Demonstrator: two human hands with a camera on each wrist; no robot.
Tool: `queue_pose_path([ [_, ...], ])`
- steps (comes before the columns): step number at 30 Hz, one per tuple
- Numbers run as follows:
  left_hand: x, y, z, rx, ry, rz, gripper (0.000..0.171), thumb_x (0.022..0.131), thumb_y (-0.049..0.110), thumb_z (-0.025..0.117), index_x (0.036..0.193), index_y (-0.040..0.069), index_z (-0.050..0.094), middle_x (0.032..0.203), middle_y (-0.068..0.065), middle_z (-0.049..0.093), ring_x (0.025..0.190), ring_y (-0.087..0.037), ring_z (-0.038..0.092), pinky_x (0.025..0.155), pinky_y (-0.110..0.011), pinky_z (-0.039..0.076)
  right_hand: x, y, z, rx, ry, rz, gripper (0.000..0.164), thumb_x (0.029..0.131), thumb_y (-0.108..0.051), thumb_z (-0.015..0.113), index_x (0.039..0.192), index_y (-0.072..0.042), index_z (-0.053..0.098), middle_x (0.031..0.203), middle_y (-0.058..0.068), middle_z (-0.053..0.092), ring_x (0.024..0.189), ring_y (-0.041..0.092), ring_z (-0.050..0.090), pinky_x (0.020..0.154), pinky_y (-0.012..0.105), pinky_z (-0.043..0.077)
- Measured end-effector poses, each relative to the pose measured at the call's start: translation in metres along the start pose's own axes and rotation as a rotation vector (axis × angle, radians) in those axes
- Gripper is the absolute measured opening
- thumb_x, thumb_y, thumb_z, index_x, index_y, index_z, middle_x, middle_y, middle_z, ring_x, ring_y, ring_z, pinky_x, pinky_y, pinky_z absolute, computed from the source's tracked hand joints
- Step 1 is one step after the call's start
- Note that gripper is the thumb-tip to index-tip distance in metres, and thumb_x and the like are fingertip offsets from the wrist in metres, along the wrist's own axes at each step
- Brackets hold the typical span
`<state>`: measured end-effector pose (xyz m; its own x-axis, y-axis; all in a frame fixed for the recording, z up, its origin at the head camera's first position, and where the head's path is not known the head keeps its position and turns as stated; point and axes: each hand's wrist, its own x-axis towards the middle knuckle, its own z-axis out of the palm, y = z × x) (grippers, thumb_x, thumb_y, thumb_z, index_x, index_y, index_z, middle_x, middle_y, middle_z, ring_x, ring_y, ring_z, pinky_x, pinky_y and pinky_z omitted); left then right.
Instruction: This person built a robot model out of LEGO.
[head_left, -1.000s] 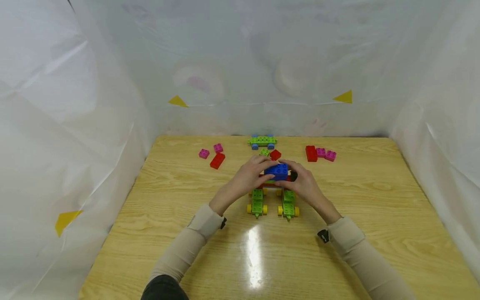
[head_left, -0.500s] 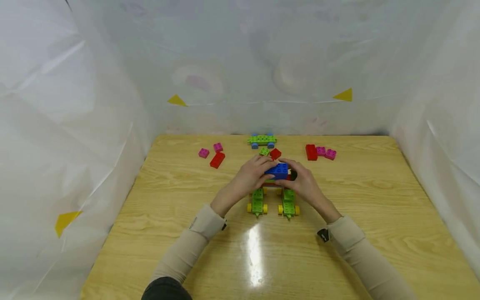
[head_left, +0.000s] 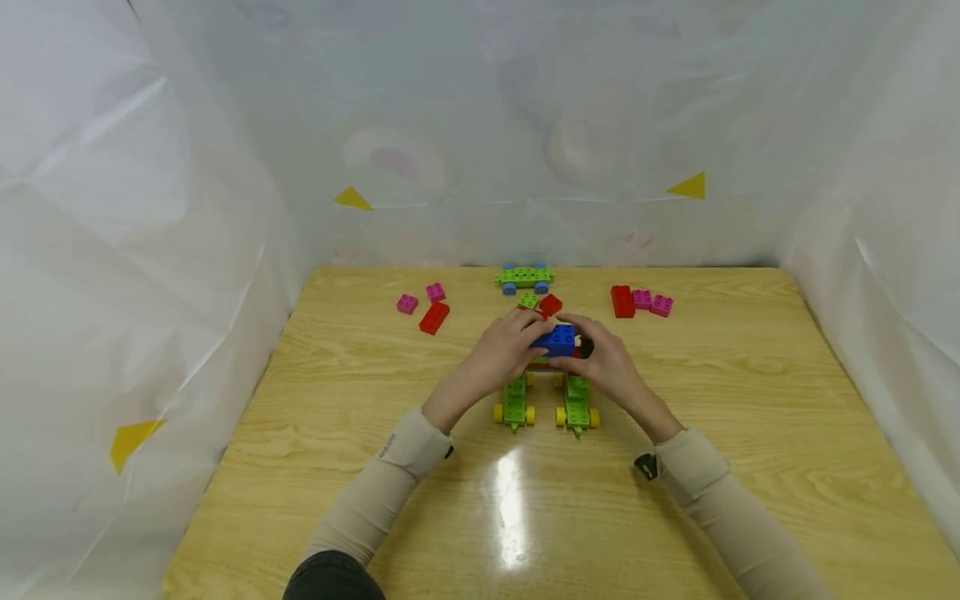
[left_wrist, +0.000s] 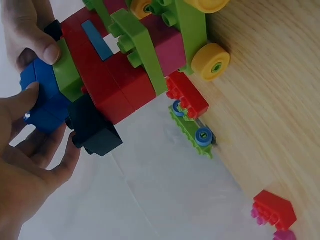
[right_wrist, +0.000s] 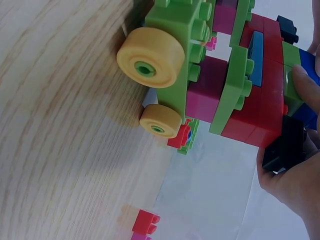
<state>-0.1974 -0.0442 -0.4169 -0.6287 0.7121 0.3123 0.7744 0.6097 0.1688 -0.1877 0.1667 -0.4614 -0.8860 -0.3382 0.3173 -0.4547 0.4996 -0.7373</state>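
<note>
Both hands meet at the top of a tall toy-brick build at mid-table. A blue brick [head_left: 558, 340] caps it, gripped from the left by my left hand [head_left: 495, 354] and from the right by my right hand [head_left: 611, 367]. Directly under the blue brick is a green brick [left_wrist: 66, 70], then a band of red bricks [left_wrist: 107, 90] with a black brick [left_wrist: 92, 126] sticking out at the side. Magenta bricks [right_wrist: 207, 90] form legs below. These stand on two green wheeled bases [head_left: 515, 407] with yellow wheels [right_wrist: 151, 57]. Fingers partly cover the blue brick.
Behind the build lie a green base with blue wheels [head_left: 525, 277], a small green brick [head_left: 528, 301] and a red brick [head_left: 551, 304]. Red [head_left: 434, 317] and pink bricks [head_left: 407, 303] lie back left. Another red brick [head_left: 622, 301] and pink bricks [head_left: 652, 302] lie back right.
Both hands keep their grip on the blue brick with hardly any movement. The head view has shifted very slightly.
</note>
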Motion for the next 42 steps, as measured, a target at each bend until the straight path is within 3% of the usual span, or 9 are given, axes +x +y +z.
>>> queue_pose_path([
  [4,0.000,-0.004,0.001,-0.114,0.015,-0.030,0.030,0.095,0.020,0.063,0.123,0.009,0.061,0.117,-0.007,0.058,0.110,-0.022,0.053,0.090,-0.036,0.048,0.001,-0.001,0.000,-0.007,-0.009,-0.003,0.067,0.082,-0.022,0.078,0.141,-0.012,0.047,0.134,0.015,0.053,0.118,0.034,0.052,0.089,0.052,0.049],
  [8,0.000,-0.005,0.001,-0.133,0.041,-0.029,0.030,0.094,0.019,0.064,0.122,0.008,0.061,0.117,-0.008,0.058,0.109,-0.024,0.054,0.090,-0.037,0.048,0.002,-0.001,0.000,0.000,0.000,-0.007,0.067,0.082,-0.022,0.078,0.140,-0.012,0.047,0.134,0.015,0.053,0.118,0.034,0.052,0.090,0.053,0.048],
  [13,-0.004,-0.006,0.006,-0.114,0.062,-0.011,0.037,0.095,0.019,0.062,0.130,0.007,0.057,0.119,-0.010,0.057,0.109,-0.024,0.052,0.093,-0.035,0.046,0.002,0.000,0.001,-0.010,0.006,-0.020,0.067,0.081,-0.022,0.078,0.139,-0.010,0.048,0.132,0.014,0.055,0.117,0.033,0.053,0.089,0.052,0.049],
  [20,-0.013,-0.010,0.012,-0.259,0.073,-0.055,0.050,0.090,0.011,0.069,0.138,0.012,0.052,0.126,-0.008,0.053,0.116,-0.024,0.046,0.096,-0.036,0.044,0.001,-0.002,0.002,-0.013,-0.014,0.017,0.066,0.082,-0.023,0.078,0.140,-0.012,0.048,0.132,0.015,0.054,0.117,0.033,0.052,0.089,0.052,0.049],
  [28,-0.017,-0.018,0.017,-0.407,0.011,-0.187,0.060,0.091,0.016,0.067,0.145,0.013,0.042,0.131,-0.007,0.053,0.118,-0.025,0.046,0.096,-0.038,0.045,0.001,-0.004,0.001,-0.015,-0.033,0.055,0.066,0.083,-0.026,0.077,0.141,-0.014,0.047,0.136,0.015,0.051,0.121,0.034,0.049,0.095,0.056,0.043],
  [36,-0.020,-0.020,0.023,-0.595,-0.007,-0.350,0.051,0.095,0.033,0.060,0.140,0.012,0.047,0.138,-0.009,0.049,0.127,-0.027,0.045,0.103,-0.046,0.040,0.000,-0.003,0.000,-0.013,-0.033,0.043,0.066,0.084,-0.025,0.076,0.141,-0.013,0.046,0.137,0.017,0.050,0.119,0.036,0.050,0.092,0.056,0.045],
  [42,-0.021,-0.020,0.024,-0.655,-0.005,-0.387,0.052,0.095,0.037,0.061,0.138,0.011,0.049,0.138,-0.008,0.049,0.129,-0.025,0.044,0.104,-0.046,0.038,0.000,-0.001,0.000,-0.020,-0.018,0.015,0.067,0.083,-0.024,0.077,0.141,-0.013,0.047,0.136,0.017,0.051,0.119,0.036,0.051,0.093,0.057,0.045],
])
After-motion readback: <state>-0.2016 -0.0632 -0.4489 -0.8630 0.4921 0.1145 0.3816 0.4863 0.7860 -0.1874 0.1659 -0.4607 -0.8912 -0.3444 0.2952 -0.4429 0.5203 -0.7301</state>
